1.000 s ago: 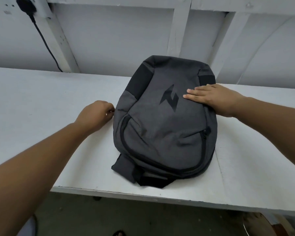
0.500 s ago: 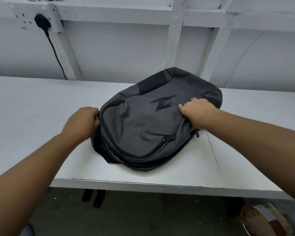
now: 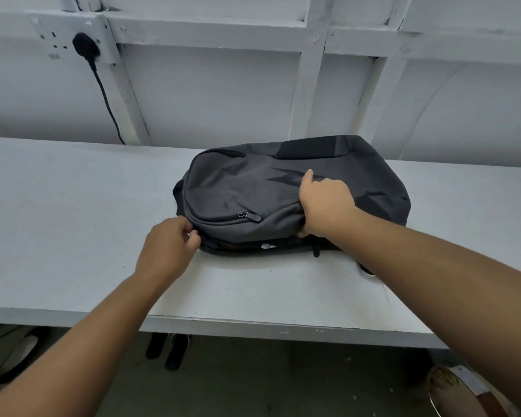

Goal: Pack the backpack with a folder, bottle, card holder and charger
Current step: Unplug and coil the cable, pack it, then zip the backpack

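Backpack (image 3: 253, 188) lay flat on the counter (image 3: 73, 236). My right grip (image 3: 325, 206) was clamped on its front panel; left grip (image 3: 169, 249) pinched its near edge, likely at the zip. No folder, bottle, card holder or charger in sight; packing looked unstarted.

A white-painted table (image 3: 73, 224) spans the view from nine to three o'clock, its top scuffed and speckled, its front edge at six o'clock. Directly on it lies a dark grey backpack (image 3: 253, 188), flat with its front panel up, toward one o'clock of the tabletop's middle, near the back edge.
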Demonstrator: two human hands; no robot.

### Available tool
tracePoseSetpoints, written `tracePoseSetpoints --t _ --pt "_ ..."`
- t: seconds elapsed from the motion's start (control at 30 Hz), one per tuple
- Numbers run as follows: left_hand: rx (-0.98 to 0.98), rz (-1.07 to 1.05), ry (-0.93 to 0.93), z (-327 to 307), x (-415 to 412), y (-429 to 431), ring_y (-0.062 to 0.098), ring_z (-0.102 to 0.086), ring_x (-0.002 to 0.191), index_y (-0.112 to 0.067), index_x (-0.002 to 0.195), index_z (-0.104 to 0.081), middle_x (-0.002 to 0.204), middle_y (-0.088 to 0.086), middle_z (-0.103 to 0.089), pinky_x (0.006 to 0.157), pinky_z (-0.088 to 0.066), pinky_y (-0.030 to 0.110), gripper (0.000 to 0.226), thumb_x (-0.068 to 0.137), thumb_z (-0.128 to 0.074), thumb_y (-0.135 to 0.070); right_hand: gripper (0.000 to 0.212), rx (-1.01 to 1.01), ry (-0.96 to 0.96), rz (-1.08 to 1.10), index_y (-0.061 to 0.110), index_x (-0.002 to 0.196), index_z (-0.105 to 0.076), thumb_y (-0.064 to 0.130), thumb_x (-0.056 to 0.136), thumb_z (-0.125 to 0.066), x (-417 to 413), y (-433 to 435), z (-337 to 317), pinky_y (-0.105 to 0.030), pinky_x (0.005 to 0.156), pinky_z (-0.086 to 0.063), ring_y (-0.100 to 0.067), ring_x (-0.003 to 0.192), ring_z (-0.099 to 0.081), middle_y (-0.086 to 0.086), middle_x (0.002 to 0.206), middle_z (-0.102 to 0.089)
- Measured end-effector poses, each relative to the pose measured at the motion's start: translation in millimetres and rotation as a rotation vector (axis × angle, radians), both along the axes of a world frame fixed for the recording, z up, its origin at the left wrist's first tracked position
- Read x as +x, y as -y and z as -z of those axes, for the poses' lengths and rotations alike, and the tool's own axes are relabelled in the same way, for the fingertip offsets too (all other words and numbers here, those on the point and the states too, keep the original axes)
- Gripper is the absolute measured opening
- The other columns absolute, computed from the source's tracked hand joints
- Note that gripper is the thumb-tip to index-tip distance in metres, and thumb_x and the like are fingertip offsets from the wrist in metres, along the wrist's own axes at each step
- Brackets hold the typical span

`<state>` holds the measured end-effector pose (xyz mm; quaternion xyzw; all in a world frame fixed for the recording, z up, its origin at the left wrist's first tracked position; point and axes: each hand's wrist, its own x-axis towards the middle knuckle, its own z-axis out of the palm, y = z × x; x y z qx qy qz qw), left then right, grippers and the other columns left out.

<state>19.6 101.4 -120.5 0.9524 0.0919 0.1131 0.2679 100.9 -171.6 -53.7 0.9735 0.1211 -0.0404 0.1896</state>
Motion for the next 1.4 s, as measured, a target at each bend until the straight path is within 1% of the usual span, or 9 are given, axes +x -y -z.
tracePoseSetpoints --t 0.1,0.27,0.43,0.73,0.93,1.03,1.17,1.3,1.4 --pt "-0.058 -0.039 0.023 1 3 1 0.015 -0.060 0.068 -0.014 0.078 -0.064 0.072 0.000 -0.067 0.057 -0.046 0.030 0.016 0.093 -0.062 -0.019 0.139 0.066 -0.011 -0.140 0.014 0.159 0.002 0.073 0.061 -0.077 4 20 -4 -0.035 0.076 -0.045 -0.030 0.111 -0.063 -0.008 0.126 -0.063" --pt "-0.081 -0.081 0.040 1 3 -12 0.007 -0.058 0.067 -0.019 0.079 -0.066 0.071 -0.006 -0.066 0.055 -0.040 0.021 0.013 0.093 -0.065 -0.021 0.122 0.075 -0.231 -0.201 0.040 0.156 -0.004 0.075 0.062 -0.073 6 118 -23 -0.051 0.122 -0.012 -0.025 0.154 -0.010 0.008 0.167 -0.014" --pt "-0.118 -0.092 0.042 3 -8 -2 0.005 -0.059 0.068 -0.019 0.076 -0.066 0.070 -0.006 -0.066 0.055 -0.040 0.021 0.015 0.091 -0.065 -0.019 0.084 0.125 -0.088 -0.277 0.038 0.158 -0.003 0.068 0.092 -0.045 -2 149 1 -0.038 0.106 -0.040 -0.023 0.144 -0.030 0.009 0.165 -0.022" --pt "-0.234 0.066 0.001 13 -38 84 0.002 -0.060 0.066 -0.028 0.077 -0.065 0.070 -0.015 -0.065 0.053 -0.036 0.009 0.017 0.093 -0.067 -0.028 0.086 0.126 0.021 -0.350 0.033 0.159 -0.009 0.078 0.089 -0.032 -32 95 7 -0.036 0.083 -0.048 -0.026 0.116 -0.052 0.006 0.150 -0.048" --pt "-0.398 0.002 0.007 18 -37 111 0.002 -0.064 0.073 -0.026 0.092 -0.065 0.076 -0.017 -0.065 0.062 -0.047 0.015 0.011 0.097 -0.065 -0.035 0.087 0.214 0.092 -0.270 0.019 0.149 -0.036 0.080 0.086 -0.037 -71 39 13 -0.039 0.075 -0.049 -0.030 0.101 -0.064 -0.004 0.119 -0.067" --pt "-0.650 -0.022 -0.057 17 -43 103 0.007 -0.074 0.071 -0.031 0.109 -0.070 0.088 -0.013 -0.072 0.071 -0.059 0.030 0.025 0.099 -0.054 -0.048 0.082 0.312 0.138 -0.208 0.017 0.133 -0.052 0.081 0.086 -0.035 -94 10 11 -0.037 0.065 -0.046 -0.027 0.088 -0.067 -0.004 0.100 -0.070" --pt "-0.932 0.017 -0.148 7 -43 99 -0.002 -0.072 0.085 -0.048 0.104 -0.071 0.096 -0.021 -0.077 0.073 -0.057 0.025 0.042 0.081 -0.051 -0.076 0.070 0.571 0.117 -0.121 0.017 0.126 -0.057 0.072 0.093 -0.028 -125 -25 5 -0.038 0.070 -0.050 -0.026 0.085 -0.067 -0.004 0.092 -0.071" --pt "-0.999 -0.029 -0.241 -6 -20 73 0.017 -0.079 0.083 -0.027 0.107 -0.076 0.095 -0.003 -0.082 0.066 -0.060 0.032 0.046 0.073 -0.077 -0.058 0.061 0.876 -0.145 -0.039 0.023 0.134 -0.053 0.065 0.093 -0.036 -136 -43 -9 -0.041 0.088 -0.052 -0.025 0.105 -0.063 -0.003 0.113 -0.070" --pt "-0.963 -0.043 -0.289 -14 0 46 0.024 -0.079 0.086 -0.021 0.101 -0.079 0.094 0.002 -0.082 0.076 -0.062 0.040 0.051 0.062 -0.081 -0.053 0.040 1.303 -0.425 0.112 0.027 0.108 -0.069 0.058 0.084 -0.062 -112 -23 -21 -0.034 0.079 -0.058 -0.012 0.089 -0.069 0.005 0.102 -0.075"
